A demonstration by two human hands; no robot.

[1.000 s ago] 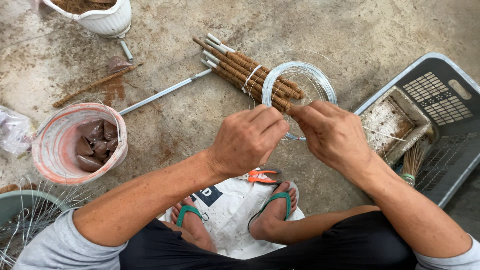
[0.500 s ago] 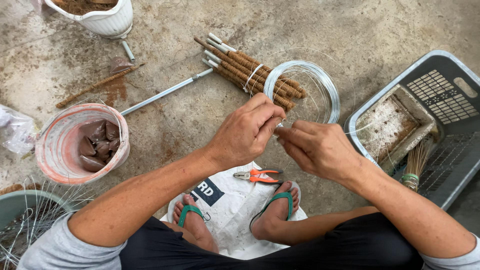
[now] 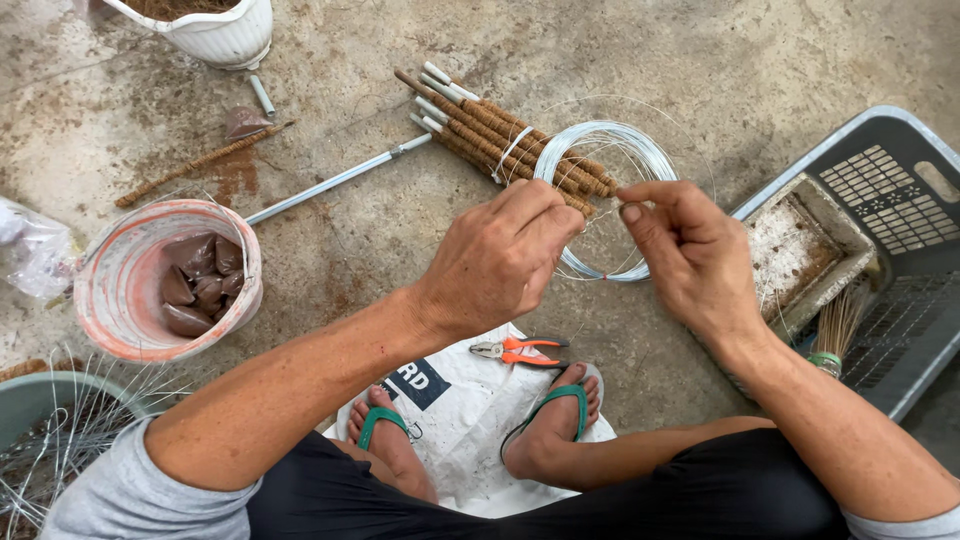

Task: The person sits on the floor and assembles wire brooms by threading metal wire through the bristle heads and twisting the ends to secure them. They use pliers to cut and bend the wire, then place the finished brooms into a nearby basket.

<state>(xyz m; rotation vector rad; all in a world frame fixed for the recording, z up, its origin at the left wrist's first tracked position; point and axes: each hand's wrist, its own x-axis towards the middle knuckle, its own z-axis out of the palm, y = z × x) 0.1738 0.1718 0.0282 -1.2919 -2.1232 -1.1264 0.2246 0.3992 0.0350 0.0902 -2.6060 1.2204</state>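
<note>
My left hand (image 3: 505, 255) and my right hand (image 3: 690, 255) are held close together over the concrete floor, both pinching a thin silver wire that runs between their fingertips. Right behind them lies a coil of the same silver wire (image 3: 640, 150), resting partly on a tied bundle of brown coir-wrapped sticks (image 3: 480, 130) with white tips. Orange-handled pliers (image 3: 522, 351) lie on a white sack (image 3: 455, 400) by my feet in green flip-flops.
A pink bucket (image 3: 120, 300) holding brown lumps stands at the left. A long metal rod (image 3: 330, 182) and a single brown stick (image 3: 195, 165) lie beyond it. A white pot (image 3: 215, 35) is top left. A grey plastic crate (image 3: 900, 220) sits right. A green tub of wire pieces (image 3: 45, 430) is bottom left.
My hands have shifted slightly and drawn a short way apart, with the wire pulled out between them. The coil and bundle stay where they were.
</note>
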